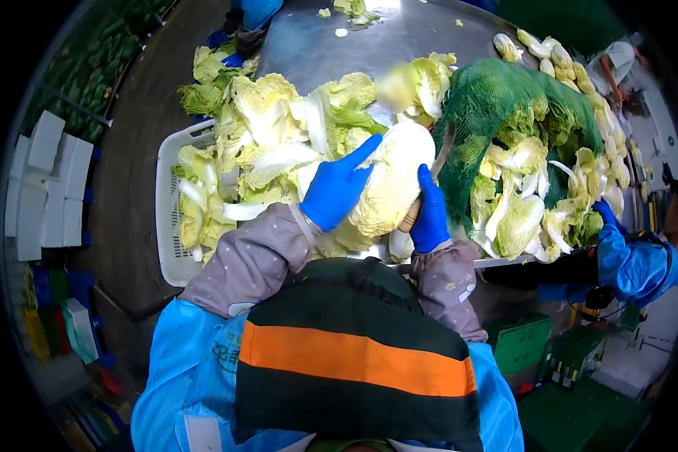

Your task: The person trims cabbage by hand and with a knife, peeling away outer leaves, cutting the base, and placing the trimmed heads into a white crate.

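Note:
A pale napa cabbage (395,177) is between my two blue-gloved hands, above the loose leaves. My left hand (335,188) grips its left side, index finger stretched along it; the other fingers are partly hidden. My right hand (431,215) is closed around a knife (446,147) and presses against the cabbage's right side. The knife's blade points away from me, and its wooden handle shows below the cabbage. Loose cabbage leaves (267,120) are heaped to the left, partly over a white plastic basket (168,207).
A green mesh sack (474,113) with cabbages and leaves lies right on the metal table (301,45). More cabbages (561,60) line the far right. A co-worker in blue (636,264) stands at the right; another person (621,68) is beyond. Green crates (516,343) stand below.

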A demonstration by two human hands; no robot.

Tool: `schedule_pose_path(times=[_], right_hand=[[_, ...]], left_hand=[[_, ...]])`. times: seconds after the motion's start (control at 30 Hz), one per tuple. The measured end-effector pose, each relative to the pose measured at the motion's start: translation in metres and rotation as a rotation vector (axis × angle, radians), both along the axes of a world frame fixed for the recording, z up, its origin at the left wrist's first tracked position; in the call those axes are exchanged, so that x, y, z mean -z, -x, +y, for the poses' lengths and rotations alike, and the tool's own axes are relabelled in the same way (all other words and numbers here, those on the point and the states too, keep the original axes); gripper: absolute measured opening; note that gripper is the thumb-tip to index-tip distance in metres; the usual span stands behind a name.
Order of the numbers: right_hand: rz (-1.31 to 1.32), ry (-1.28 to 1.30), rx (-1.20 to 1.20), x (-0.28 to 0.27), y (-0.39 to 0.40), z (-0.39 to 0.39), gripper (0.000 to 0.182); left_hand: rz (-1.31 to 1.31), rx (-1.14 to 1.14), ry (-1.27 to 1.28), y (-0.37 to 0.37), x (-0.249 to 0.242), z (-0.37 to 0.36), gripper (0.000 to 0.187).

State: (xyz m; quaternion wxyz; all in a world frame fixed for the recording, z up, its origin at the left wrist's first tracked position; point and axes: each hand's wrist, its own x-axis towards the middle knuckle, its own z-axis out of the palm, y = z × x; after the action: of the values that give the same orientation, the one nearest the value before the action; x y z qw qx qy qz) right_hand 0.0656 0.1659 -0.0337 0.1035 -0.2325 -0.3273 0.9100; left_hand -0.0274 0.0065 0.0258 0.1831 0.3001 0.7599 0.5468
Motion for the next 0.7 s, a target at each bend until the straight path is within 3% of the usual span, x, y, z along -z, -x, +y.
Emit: schedule_pose_path(times=[0.03, 0.23, 0.37, 0.47, 0.57, 0.63, 0.67, 0.7], right_hand=[[0.029, 0.011, -0.067, 0.001, 0.001, -0.002, 0.054], [0.082, 0.174, -0.218, -0.016, 0.01, -0.03, 0.059], [0.107, 0.292, -0.311, -0.01, 0.022, -0.048, 0.061], [0.051, 0.327, -0.361, -0.007, 0.032, -0.061, 0.06], [-0.108, 0.137, -0.424, -0.014, 0.045, -0.083, 0.061], [-0.145, -0.045, -0.565, -0.014, 0.057, -0.097, 0.067], [-0.222, -0.119, -0.507, -0.018, 0.063, -0.11, 0.054], [-0.286, -0.572, -0.694, -0.038, 0.071, -0.124, 0.043]], left_hand=[[-0.008, -0.016, -0.011, -0.001, 0.005, -0.005, 0.039], [-0.134, -0.051, -0.192, 0.003, 0.002, -0.038, 0.039], [-0.05, -0.185, -0.335, 0.0, 0.006, -0.059, 0.038], [-0.226, -0.215, -0.394, -0.004, -0.004, -0.085, 0.038], [-0.135, -0.309, -0.445, -0.003, 0.01, -0.111, 0.039], [-0.464, -0.446, -0.585, -0.017, 0.027, -0.133, 0.058], [-0.637, -0.531, -0.734, -0.024, 0.04, -0.136, 0.065], [-0.889, -0.547, -0.611, -0.036, 0.015, -0.157, 0.068]])
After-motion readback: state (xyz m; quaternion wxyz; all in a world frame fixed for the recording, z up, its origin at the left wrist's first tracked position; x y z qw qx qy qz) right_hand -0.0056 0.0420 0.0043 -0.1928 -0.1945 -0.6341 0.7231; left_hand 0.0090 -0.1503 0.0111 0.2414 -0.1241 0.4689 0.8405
